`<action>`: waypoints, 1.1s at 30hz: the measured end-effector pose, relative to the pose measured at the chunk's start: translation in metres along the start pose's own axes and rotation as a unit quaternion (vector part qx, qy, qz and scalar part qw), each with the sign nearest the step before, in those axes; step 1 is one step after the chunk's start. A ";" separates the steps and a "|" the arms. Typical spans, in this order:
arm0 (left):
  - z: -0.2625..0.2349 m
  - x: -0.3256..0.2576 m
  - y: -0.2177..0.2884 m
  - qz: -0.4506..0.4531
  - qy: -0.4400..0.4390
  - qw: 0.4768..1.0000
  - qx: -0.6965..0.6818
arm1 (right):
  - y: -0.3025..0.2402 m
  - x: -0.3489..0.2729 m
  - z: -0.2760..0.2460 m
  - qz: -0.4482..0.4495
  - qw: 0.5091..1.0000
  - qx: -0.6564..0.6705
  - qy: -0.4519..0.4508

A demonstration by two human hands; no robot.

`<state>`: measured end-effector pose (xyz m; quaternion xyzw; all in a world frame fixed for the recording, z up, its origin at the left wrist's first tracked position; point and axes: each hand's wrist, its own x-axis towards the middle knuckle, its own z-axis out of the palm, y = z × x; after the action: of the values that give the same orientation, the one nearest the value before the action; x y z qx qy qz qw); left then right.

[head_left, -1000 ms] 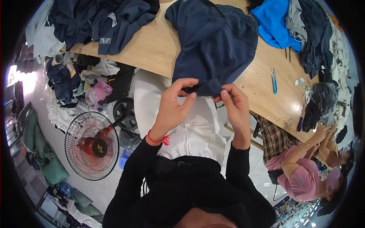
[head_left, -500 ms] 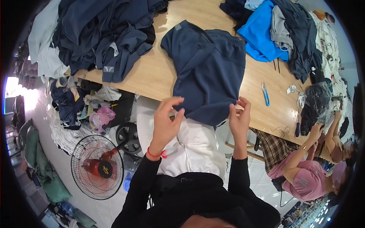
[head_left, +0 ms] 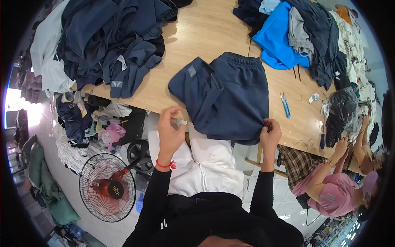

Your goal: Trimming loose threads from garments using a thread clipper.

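Note:
Navy shorts (head_left: pixel 240 99) lie on the near part of the table, their gathered elastic waistband facing away from me. One leg is folded to the left and shows a small grey patch. At the lower right corner of the shorts, my right hand (head_left: pixel 270 135) pinches the edge of the cloth between thumb and fingers. My left hand (head_left: pixel 171 133), with a red string bracelet at the wrist, hovers off the cloth just left of its lower edge. Its fingers are loosely curled, with thumb and fingertips apart, and I see nothing held in it.
A heap of navy garments (head_left: pixel 111 45) covers the table's left. Bright blue cloth (head_left: pixel 277 39) and other clothes lie far right. Blue thread snips (head_left: pixel 286 106) rest right of the shorts. A fan (head_left: pixel 108 187) stands lower left; a person in pink (head_left: pixel 329 193) sits at right.
The shorts have shifted and now lie flatter, with the waistband nearer me. My left hand has drawn left, away from the cloth. My right hand has moved slightly right and down along its edge.

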<state>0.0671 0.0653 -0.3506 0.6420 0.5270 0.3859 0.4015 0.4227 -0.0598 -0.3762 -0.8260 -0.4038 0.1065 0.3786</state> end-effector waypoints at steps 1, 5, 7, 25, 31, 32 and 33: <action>0.001 0.007 0.011 0.006 0.031 0.999 -0.008 | 0.003 0.000 0.001 0.009 1.000 0.011 0.012; 0.011 0.041 0.000 0.006 0.052 0.998 0.041 | -0.024 0.002 0.027 0.015 0.996 -0.081 0.045; 0.014 0.049 -0.002 -0.008 0.039 0.997 0.064 | -0.022 0.002 0.029 0.006 0.995 -0.089 0.045; 0.042 0.030 0.030 -0.109 0.016 0.972 -0.207 | -0.008 -0.003 0.044 -0.074 0.980 -0.124 0.136; 0.000 0.011 0.087 -0.244 -0.051 0.823 -0.511 | -0.006 -0.001 0.039 -0.079 0.980 -0.116 0.141; -0.004 0.010 0.087 -0.248 -0.064 0.805 -0.536 | -0.006 -0.002 0.039 -0.077 0.981 -0.115 0.135; -0.006 0.010 0.088 -0.252 -0.079 0.784 -0.561 | -0.007 -0.002 0.039 -0.076 0.981 -0.114 0.135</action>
<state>0.0950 0.0648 -0.2669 0.1760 0.3264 0.4466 0.8142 0.3989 -0.0373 -0.3988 -0.8375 -0.4201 -0.0821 0.3397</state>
